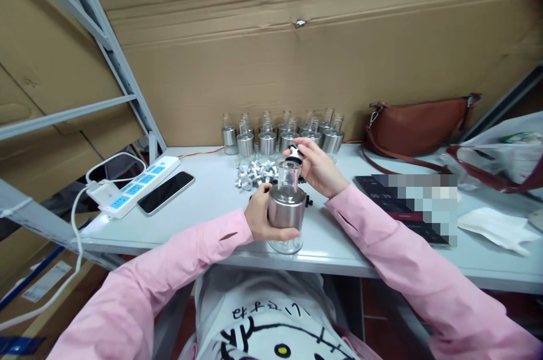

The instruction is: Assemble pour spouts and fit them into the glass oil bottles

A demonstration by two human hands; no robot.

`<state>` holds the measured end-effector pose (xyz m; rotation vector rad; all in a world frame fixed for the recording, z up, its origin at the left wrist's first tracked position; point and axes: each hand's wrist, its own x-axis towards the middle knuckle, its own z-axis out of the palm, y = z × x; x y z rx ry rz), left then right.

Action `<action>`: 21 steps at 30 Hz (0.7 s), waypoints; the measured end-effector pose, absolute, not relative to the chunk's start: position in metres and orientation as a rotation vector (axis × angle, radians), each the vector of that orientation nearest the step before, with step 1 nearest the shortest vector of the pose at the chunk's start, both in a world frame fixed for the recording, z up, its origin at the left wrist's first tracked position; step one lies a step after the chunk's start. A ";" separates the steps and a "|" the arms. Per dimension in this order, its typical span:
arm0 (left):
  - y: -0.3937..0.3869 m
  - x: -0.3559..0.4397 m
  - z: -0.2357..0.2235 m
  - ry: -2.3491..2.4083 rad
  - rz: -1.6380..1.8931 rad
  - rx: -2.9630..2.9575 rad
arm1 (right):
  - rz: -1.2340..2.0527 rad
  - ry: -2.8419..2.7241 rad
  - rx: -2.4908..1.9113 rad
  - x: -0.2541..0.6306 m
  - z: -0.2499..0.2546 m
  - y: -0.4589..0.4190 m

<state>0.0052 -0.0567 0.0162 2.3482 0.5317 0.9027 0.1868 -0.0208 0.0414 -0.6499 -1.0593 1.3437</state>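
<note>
A clear glass bottle with a metal sleeve [287,208] stands upright near the table's front edge. My left hand [263,215] is wrapped around its metal middle, thumb across the front. At the bottle's mouth, my right hand [316,166] pinches a black-and-silver stopper [293,155]. The stopper's black lower part is at the rim; I cannot tell whether it sits inside the neck. Behind the bottle lies a pile of silvery stopper pieces [256,172]. Small black parts [309,200] lie just right of the bottle, partly hidden by it and my right hand.
Several similar metal-sleeved bottles [267,142] stand in rows by the cardboard wall. A power strip [139,187] and a phone [166,193] lie on the left. To the right are a partly blurred dark device [382,190], a brown bag [416,128], white tissue [496,227] and a plastic bag [509,145].
</note>
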 end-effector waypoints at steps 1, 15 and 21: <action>-0.056 0.006 0.015 0.548 0.896 2.343 | 1.313 -1.051 -0.657 0.186 0.042 -0.021; -0.051 0.017 0.001 0.729 0.881 2.321 | 1.126 -1.218 -0.575 0.182 0.068 -0.045; -0.051 0.017 -0.001 0.698 0.918 2.291 | 1.059 -1.242 -0.495 0.182 0.072 -0.047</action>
